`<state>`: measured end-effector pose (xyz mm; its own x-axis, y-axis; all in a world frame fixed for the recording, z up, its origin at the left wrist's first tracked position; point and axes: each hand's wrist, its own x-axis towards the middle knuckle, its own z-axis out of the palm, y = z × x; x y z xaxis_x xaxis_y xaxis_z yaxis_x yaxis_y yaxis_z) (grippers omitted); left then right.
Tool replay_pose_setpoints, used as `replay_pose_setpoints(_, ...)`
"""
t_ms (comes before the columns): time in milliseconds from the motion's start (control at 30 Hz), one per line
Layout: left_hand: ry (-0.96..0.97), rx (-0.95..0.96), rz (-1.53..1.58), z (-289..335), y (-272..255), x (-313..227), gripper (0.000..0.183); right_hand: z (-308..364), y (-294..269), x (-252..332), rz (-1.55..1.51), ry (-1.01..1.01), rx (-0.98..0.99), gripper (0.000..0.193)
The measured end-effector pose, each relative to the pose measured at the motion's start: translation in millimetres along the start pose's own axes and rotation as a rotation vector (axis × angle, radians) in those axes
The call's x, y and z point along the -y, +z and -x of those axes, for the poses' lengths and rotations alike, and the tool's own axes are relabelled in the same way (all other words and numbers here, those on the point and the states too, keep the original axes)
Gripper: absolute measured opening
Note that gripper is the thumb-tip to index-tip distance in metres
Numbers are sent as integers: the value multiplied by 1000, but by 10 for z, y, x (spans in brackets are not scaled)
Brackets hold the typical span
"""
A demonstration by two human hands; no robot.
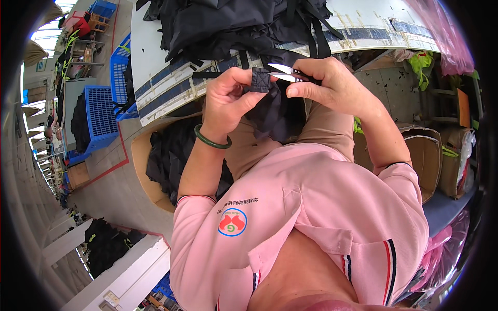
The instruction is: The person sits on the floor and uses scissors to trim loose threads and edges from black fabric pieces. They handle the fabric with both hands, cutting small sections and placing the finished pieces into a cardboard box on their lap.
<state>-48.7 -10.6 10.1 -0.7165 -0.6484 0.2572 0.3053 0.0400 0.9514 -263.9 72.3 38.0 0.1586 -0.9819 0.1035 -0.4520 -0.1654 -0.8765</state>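
Note:
Pinched between the thumb and fingers of my left hand [232,96] is a black fabric strap [261,80] with a folded, stitched end. My right hand [324,83] is closed around a pair of thread snips [284,72]. The two silver blades stand apart, and their tips point left, right at the strap's edge. Dark fabric [267,116] hangs below my hands over my lap. Just beyond them a heap of black fabric pieces with straps [223,26] covers the table. Whether a thread lies between the blades is too small to tell.
The white table [148,46] has worn tape along its near edge. A cardboard box [142,150] of black fabric stands left of my legs; another cardboard box [428,160] is at the right. Blue plastic crates [101,116] stand on the floor at the left.

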Motion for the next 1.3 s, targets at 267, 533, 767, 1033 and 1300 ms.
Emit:
replay_pose_setpoints(267,-39,31,9,29,3,55,15,-1,14,23,93,-49,-6,44)
replay_pose_setpoints(533,-46,10,-14,19,12,24,15,13,-14,58,211,-57,-38,45)
replay_pose_setpoints(767,-57,1,-39,8,9,15,15,31,-28,51,304,-100,-61,44)
replay_pose_setpoints(1033,-72,60,34,29,-1,90,16,20,-5,68,306,-128,-68,43)
replay_pose_setpoints(1300,-78,88,51,17,25,74,15,33,-1,26,211,-148,-54,43)
